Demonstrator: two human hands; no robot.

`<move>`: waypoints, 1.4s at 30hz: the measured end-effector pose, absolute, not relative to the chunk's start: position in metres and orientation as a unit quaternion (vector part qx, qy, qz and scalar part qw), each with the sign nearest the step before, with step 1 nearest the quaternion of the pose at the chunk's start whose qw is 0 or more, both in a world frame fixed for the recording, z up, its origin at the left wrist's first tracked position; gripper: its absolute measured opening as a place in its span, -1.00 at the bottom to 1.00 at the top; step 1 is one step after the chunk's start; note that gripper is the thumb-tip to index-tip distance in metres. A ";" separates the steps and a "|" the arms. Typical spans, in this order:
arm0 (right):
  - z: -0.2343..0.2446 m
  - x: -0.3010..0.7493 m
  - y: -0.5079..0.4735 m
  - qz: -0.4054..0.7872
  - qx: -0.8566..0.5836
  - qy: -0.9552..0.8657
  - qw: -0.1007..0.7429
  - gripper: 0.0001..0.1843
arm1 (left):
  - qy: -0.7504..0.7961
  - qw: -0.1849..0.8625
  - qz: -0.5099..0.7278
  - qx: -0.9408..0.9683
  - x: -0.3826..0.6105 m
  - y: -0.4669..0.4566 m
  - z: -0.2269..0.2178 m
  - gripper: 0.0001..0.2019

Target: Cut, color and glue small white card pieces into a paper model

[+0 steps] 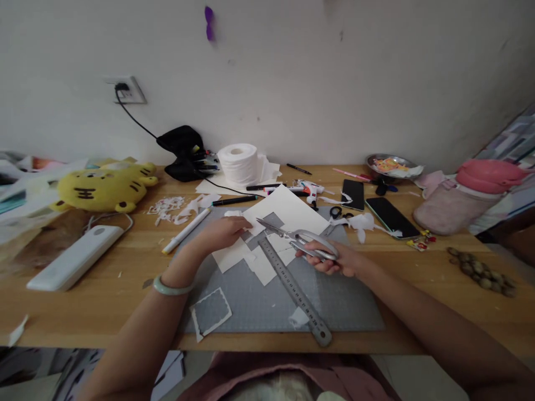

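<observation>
My right hand (pixel 334 260) is closed round the grey handles of a pair of scissors (pixel 292 236), whose blades point left over white paper pieces (pixel 288 211) on a grey cutting mat (pixel 267 295). My left hand (pixel 223 231), with a pale bangle at the wrist, rests fingers-down on the white paper (pixel 229 256), pinching its edge near the scissor tips. A steel ruler (pixel 295 289) lies diagonally across the mat between my hands. A small grey cut-out with a white border (pixel 210 312) lies at the mat's near left corner.
On the wooden desk (pixel 104 312): a yellow tiger plush (pixel 104 186), white power bank (pixel 75 256), white marker (pixel 186 229), toilet roll (pixel 238 162), black pouch (pixel 184 150), glue gun (pixel 309 189), two phones (pixel 390 216), metal bowl (pixel 390 164), pink bottle (pixel 468 195), bead string (pixel 480 272).
</observation>
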State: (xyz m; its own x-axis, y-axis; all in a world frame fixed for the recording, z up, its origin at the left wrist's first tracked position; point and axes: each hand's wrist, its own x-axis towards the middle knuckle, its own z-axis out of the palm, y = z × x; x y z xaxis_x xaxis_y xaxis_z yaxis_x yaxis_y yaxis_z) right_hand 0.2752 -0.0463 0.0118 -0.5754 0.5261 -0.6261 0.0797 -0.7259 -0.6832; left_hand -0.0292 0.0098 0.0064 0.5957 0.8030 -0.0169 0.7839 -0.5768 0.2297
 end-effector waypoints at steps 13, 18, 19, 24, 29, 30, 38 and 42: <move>0.014 0.275 -0.047 0.818 -0.441 -0.340 0.146 -0.79 | 0.568 0.206 -0.022 0.797 -0.068 0.024 0.013 -0.70; 0.017 0.274 -0.047 0.817 -0.450 -0.333 0.143 -0.78 | 0.556 0.262 -0.019 0.789 -0.064 0.025 0.006 -0.76; 0.017 0.274 -0.047 0.816 -0.450 -0.333 0.144 -0.78 | 0.555 0.267 -0.020 0.788 -0.064 0.025 0.006 -0.77; 0.018 0.274 -0.047 0.813 -0.458 -0.331 0.140 -0.78 | 0.537 0.285 -0.007 0.794 -0.059 0.023 0.006 -0.79; 0.016 0.274 -0.046 0.819 -0.449 -0.328 0.138 -0.78 | 0.521 0.293 0.004 0.801 -0.042 0.015 0.009 -0.77; 0.016 0.275 -0.045 0.822 -0.443 -0.330 0.139 -0.78 | 0.514 0.295 0.001 0.806 -0.040 0.014 0.011 -0.76; 0.015 0.275 -0.046 0.820 -0.442 -0.338 0.138 -0.78 | 0.496 0.294 -0.002 0.817 -0.030 0.011 0.008 -0.64; 0.016 0.274 -0.045 0.817 -0.451 -0.333 0.136 -0.77 | 0.530 0.249 0.008 0.811 -0.020 0.008 0.002 -0.67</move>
